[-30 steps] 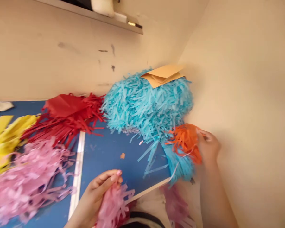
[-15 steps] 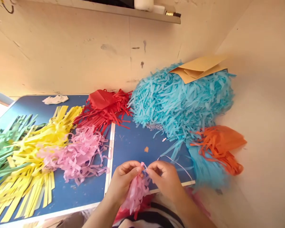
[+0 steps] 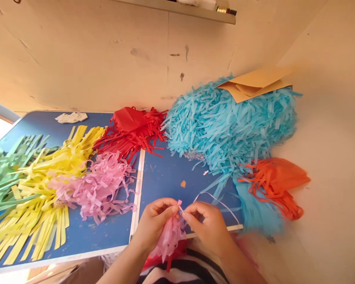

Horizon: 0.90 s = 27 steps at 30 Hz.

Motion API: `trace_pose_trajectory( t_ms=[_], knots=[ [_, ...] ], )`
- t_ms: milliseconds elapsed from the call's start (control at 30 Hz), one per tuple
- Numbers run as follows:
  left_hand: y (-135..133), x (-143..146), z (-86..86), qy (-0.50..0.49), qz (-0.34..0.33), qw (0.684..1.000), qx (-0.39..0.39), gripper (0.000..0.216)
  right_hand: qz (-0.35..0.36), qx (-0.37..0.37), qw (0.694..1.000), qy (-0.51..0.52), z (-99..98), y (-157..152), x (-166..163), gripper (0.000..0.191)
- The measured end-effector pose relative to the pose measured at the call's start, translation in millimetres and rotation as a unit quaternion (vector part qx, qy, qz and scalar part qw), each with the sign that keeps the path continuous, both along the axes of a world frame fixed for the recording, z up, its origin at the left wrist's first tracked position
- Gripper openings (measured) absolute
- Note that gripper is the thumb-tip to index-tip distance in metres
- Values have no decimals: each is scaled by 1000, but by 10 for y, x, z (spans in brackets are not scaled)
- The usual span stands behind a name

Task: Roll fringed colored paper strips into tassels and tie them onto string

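Near the front edge of the table, my left hand pinches the twisted top of a pink tissue paper tassel, whose strips hang down over the edge. Close beside it, my right hand is closed on a thin white string, held against the tassel's top. The string's loose part arcs over the table behind that hand. My fingers hide exactly how the string meets the paper. Red paper strips lie below the tassel, by my lap.
On the blue table lie fringed papers: green, yellow, pink and red. A big light-blue fringe heap carries a tan folded paper. Orange fringe sits at the right. A shelf juts from the wall.
The view has shifted slightly. Both hands keep their pinch and stay close together, with the white string still at the tassel's top.
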<state>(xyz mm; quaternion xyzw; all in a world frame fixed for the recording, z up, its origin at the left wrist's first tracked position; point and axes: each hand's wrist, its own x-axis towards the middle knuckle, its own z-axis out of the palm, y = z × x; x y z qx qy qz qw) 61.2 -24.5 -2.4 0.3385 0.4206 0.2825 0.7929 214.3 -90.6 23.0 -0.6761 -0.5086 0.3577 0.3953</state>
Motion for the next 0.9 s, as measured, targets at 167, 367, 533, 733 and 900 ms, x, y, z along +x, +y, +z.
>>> trace_pose_trajectory(
  t_ms=[167, 367, 533, 733, 900],
  knots=[
    [-24, 19, 13, -1, -4, 1000, -10, 25, -17, -9, 1000, 25, -7, -13, 25, 21],
    [-38, 27, 14, 16, -5, 1000, -7, 27, -17, -10, 999, 33, -21, -24, 72, 19],
    [-48, 56, 24, 23, -3, 1000, 8, 27, -10, -12, 999, 36, -15, -34, 69, 20],
    [-75, 65, 32, 74, -20, 993, 91, 26, -6, -44, 994, 101, -57, -40, 86, 8],
    [-133, 75, 58, 176, -29, 963, 203, 23, 28, -44, 992, 117, -111, -14, 81, 19]
  ],
)
